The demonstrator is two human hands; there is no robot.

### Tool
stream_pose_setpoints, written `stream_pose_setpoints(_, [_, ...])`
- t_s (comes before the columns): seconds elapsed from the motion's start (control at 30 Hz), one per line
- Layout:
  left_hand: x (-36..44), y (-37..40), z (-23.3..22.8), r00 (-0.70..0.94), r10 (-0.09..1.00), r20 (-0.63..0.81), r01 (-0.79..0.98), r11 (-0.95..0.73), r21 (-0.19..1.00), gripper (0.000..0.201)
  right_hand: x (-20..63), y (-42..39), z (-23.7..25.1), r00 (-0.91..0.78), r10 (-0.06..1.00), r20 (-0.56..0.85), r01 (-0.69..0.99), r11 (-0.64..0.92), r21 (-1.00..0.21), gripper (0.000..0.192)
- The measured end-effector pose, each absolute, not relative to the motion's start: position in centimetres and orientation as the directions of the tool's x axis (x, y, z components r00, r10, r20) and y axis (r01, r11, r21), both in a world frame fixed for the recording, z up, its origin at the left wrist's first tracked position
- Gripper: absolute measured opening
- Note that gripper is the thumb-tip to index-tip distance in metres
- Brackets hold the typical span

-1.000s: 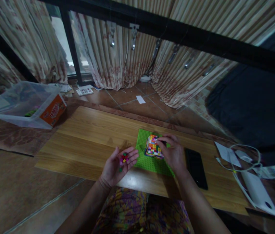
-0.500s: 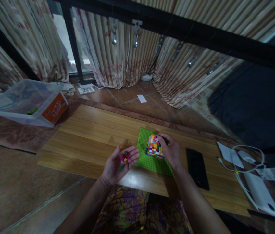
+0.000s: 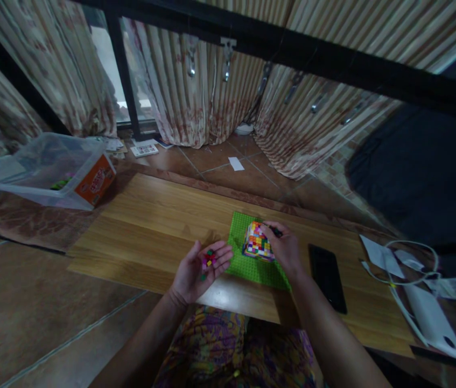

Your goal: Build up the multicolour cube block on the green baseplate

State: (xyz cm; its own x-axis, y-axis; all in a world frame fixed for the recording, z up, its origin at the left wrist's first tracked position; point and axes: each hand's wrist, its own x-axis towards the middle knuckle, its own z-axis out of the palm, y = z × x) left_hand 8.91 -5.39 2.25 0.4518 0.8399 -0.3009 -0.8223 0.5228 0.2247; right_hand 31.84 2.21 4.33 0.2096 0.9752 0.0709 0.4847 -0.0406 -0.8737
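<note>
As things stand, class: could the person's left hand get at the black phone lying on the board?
Probably not directly. The left hand is cupped around small bricks, and the brick block and right hand sit between it and the phone.

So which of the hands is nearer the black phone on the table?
Right. The right hand rests on the multicoloured brick block, just left of the black phone; the left hand is farther left, cupping loose bricks.

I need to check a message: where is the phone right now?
The phone lies on the table, just right of the green baseplate and the right hand.
</note>
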Motion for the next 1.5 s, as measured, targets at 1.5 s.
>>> stream_pose_setpoints(1.5, [8.9,-5.5,2.3,0.449,0.84,-0.303,-0.822,0.522,0.228,0.055,33.0,0.2,7.0,-0.166,0.892,0.42,0.905,0.307,-0.294,0.033])
